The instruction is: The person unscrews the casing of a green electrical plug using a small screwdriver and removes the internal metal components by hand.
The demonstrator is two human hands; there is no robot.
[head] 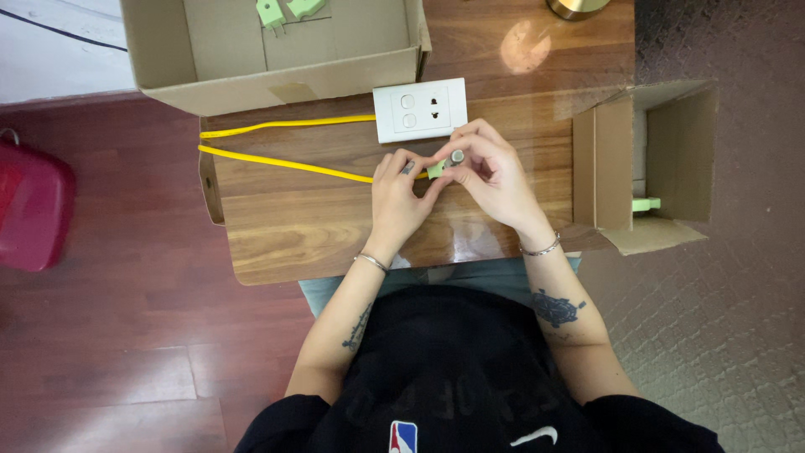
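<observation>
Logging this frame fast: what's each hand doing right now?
Left hand: closed, pinching the small light-green plastic plug.
Right hand: closed on the same plug, fingertips at its grey metal end.

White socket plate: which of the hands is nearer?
Right. The right hand sits just below the white socket plate, fingertips nearly at its lower edge. The left hand is lower and further left; both pinch the green plug.

Two cardboard boxes, four green plugs
</observation>
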